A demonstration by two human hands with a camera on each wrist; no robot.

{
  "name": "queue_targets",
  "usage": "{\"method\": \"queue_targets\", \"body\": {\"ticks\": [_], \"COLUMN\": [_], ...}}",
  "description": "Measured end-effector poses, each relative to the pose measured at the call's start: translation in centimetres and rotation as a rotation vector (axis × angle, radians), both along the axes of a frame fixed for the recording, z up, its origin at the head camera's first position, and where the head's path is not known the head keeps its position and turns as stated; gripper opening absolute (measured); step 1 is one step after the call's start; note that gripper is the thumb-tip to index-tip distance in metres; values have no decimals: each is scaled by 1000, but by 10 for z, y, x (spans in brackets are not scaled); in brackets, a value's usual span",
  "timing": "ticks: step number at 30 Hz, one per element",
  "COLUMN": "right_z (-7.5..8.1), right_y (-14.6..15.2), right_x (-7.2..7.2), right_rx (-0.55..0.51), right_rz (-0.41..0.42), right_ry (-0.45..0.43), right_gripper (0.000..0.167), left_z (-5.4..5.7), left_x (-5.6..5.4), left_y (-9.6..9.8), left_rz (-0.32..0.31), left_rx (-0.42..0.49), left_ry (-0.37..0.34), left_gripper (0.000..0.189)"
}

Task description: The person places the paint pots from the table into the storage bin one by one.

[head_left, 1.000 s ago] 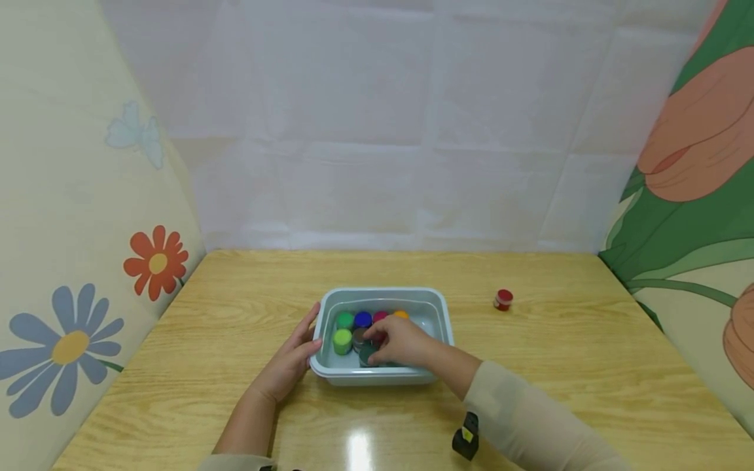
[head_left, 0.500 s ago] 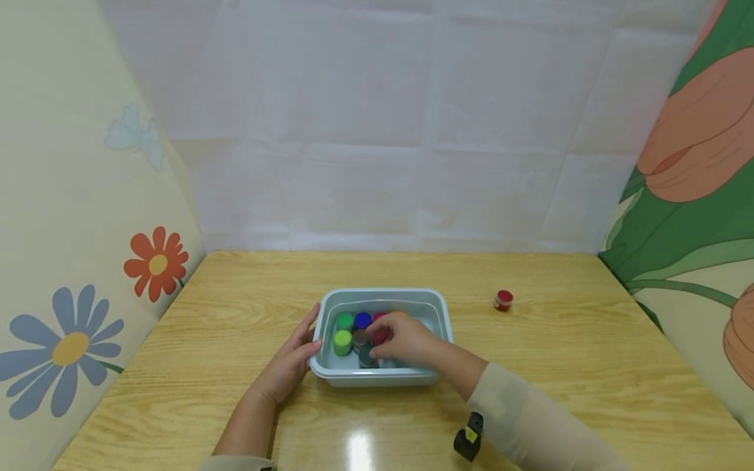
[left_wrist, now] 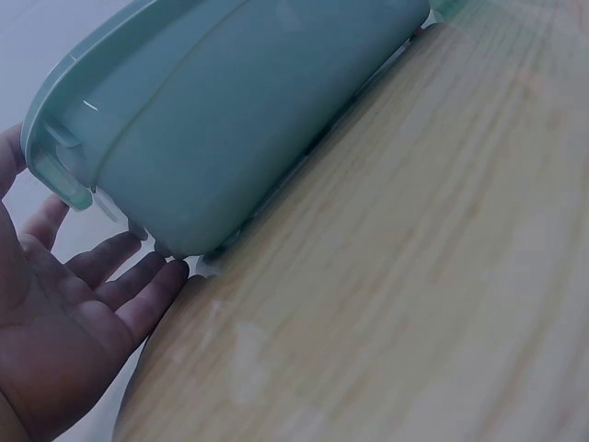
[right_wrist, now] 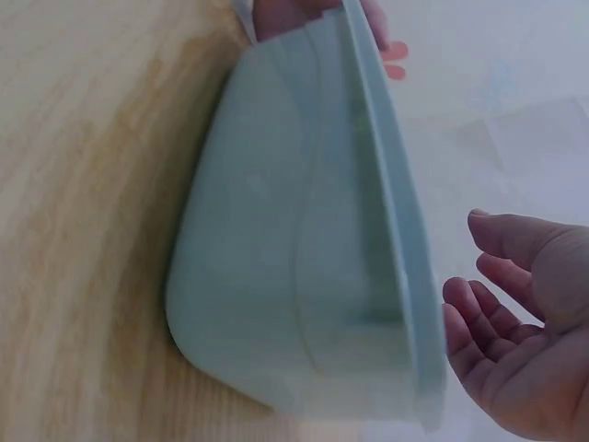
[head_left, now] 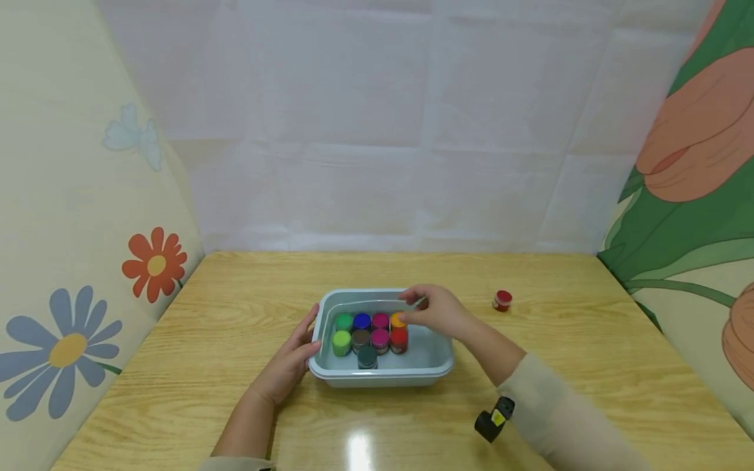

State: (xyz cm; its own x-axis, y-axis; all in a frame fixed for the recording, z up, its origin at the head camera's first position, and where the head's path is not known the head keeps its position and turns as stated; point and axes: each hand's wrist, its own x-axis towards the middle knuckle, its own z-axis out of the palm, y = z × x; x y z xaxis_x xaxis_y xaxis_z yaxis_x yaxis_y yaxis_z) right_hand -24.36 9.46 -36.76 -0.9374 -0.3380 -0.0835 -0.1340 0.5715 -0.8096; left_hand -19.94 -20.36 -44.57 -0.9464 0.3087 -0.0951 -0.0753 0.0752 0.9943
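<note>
A light blue plastic tub stands on the table. Inside are several small paint pots with coloured lids: green, blue, magenta, orange, lime, brown and red, in two rows. Nearer the front wall sits a dark green paint pot. My left hand holds the tub's left end, thumb over the rim and fingers against the outer wall. Over the tub's right half is my right hand, fingers loosely bent with nothing between them, one fingertip overlapping the orange pot. In the right wrist view it shows beside the rim.
A lone red-lidded pot stands on the wooden table, right of the tub. A pale cloth hangs along the back edge, with flower-patterned panels at both sides. A black device with a yellow mark is strapped at my right wrist.
My right hand has lifted off the dark green pot and moved up and right, uncovering the red and magenta pots. The left hand has stayed at the tub's end.
</note>
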Motion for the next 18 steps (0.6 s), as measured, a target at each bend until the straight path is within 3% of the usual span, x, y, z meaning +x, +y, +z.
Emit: {"method": "queue_targets", "body": {"ticks": [10,18], "right_z": [5,-7], "right_y": [43,77], "right_x": [-11,-19], "right_rx": [12,-10], "right_rz": [-122,-212], "right_ry": [60,101], "right_gripper": [43,46], "left_z": [-2,-1], "left_x": [0,1], "left_y": [-1,0], "left_rz": [-5,-5], "left_rx": [11,10], "left_ry": [6,12], "left_gripper": [72,72]}}
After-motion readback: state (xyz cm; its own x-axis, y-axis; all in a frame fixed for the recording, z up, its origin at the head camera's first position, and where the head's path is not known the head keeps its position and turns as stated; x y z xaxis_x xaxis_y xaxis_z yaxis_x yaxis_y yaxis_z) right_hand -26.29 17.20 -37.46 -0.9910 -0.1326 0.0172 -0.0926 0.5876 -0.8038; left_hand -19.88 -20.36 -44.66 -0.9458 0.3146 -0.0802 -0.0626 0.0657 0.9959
